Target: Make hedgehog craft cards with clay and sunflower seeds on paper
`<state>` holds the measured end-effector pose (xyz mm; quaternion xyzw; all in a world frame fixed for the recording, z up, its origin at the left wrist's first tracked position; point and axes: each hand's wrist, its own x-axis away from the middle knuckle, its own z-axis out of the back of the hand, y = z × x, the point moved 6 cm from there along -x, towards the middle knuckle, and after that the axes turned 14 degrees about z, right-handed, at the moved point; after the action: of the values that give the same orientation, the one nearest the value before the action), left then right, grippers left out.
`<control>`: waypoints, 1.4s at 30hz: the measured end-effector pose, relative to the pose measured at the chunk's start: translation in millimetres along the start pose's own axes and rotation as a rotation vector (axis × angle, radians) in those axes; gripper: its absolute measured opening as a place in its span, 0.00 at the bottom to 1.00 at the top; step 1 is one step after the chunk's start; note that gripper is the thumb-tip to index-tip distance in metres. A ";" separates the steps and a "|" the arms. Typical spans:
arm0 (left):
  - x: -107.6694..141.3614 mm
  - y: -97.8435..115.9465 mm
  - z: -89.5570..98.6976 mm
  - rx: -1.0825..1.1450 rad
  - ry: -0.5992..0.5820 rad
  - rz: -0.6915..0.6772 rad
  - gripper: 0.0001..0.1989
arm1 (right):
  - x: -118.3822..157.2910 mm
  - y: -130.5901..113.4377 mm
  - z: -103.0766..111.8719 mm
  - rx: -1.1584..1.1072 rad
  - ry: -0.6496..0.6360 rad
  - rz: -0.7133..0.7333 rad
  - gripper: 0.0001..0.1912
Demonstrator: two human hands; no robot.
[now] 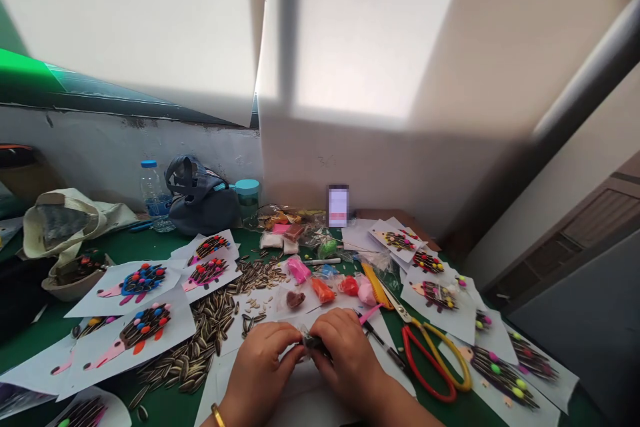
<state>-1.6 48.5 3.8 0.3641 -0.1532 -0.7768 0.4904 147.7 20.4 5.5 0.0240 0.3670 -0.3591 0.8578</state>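
Note:
Both hands meet low in the middle, over white paper (pixel 220 379). My left hand (pixel 267 363) pinches the left side of a small dark lump in clear plastic (pixel 311 340). On its right side, my right hand (pixel 345 353) has its fingers closed round the same packet. Just beyond the hands lie clay packets: brown (pixel 295 299), orange (pixel 323 289), red (pixel 349 285) and pink (pixel 299 269). A pink tool (pixel 371 314) and a black pen (pixel 383 341) are beside my right hand.
Scissors with red and yellow handles (pixel 434 360) lie right. Sunflower seeds (pixel 200 333) are heaped left. Hedgehog pictures (pixel 145 327) cover both sides. Along the wall stand a bottle (pixel 153 193), a blue bag (pixel 203 203), a teal-lidded jar (pixel 248 200) and a phone (pixel 339 205).

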 end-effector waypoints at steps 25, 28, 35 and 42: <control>-10.7 -24.0 2.2 -0.099 0.087 0.111 0.12 | 13.9 42.3 16.8 0.224 0.047 -0.184 0.13; -18.9 -39.9 -1.4 -0.249 0.093 0.199 0.19 | 24.6 66.6 21.6 0.363 0.019 -0.284 0.18; -26.0 -40.8 -13.6 -0.299 0.021 0.175 0.18 | 21.5 61.0 20.2 0.407 0.032 -0.260 0.32; -20.3 -13.8 -2.1 -0.246 0.110 -0.025 0.17 | 2.7 23.1 8.5 0.290 0.009 -0.062 0.27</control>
<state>-3.8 72.9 2.6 0.3453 -0.0248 -0.7747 0.5292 168.8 33.3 4.8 0.1379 0.3160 -0.4346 0.8320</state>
